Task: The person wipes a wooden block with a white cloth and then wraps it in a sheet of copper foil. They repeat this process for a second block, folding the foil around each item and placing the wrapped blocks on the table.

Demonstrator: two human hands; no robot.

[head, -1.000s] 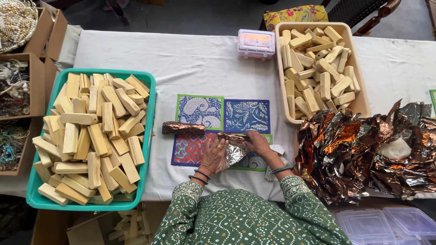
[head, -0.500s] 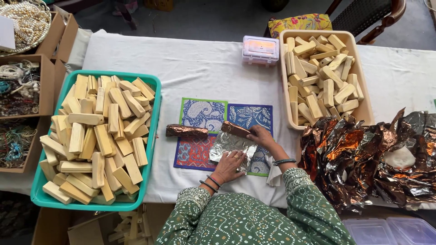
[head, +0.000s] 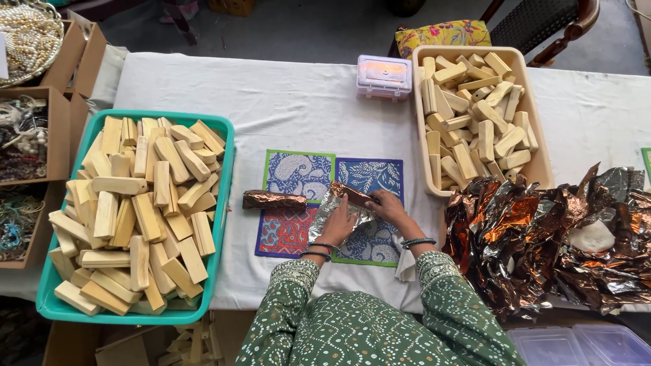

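While both hands work at table centre, I log bins first. Teal tray (head: 227, 146) at 9 o'clock: heaped with pale wooden blocks (head: 135, 210). Beige tray (head: 539, 163) at 1 o'clock: same kind of blocks, loosely piled. Small pink lidded box (head: 384, 76) at 12 o'clock, shut, contents not visible. Cardboard boxes (head: 64, 115) along the far 9 o'clock edge hold tangled bead strings; a round basket of pearly beads (head: 24, 34) sits at 10 o'clock, cut off by the frame.

Left hand (head: 337, 227) presses flat on a silver foil sheet (head: 324, 211), fingers spread and curled over it. Right hand (head: 388, 205) pinches the foil-covered block (head: 349, 192) at its end, fingers closed around it. That block lies half wrapped on the patterned mats (head: 298, 173), just 6 o'clock of centre. A finished copper-foil roll (head: 274, 200) lies at 9 o'clock of the hands, apart from them.

Crumpled copper foil heap (head: 542, 230) fills 3 o'clock; something pale shows inside it, can't tell what. Clear plastic tubs (head: 590, 346) at 5 o'clock are cut off. Wood scraps under the table at 7 o'clock are dim, hard to read. Fingertips mostly hidden by foil.
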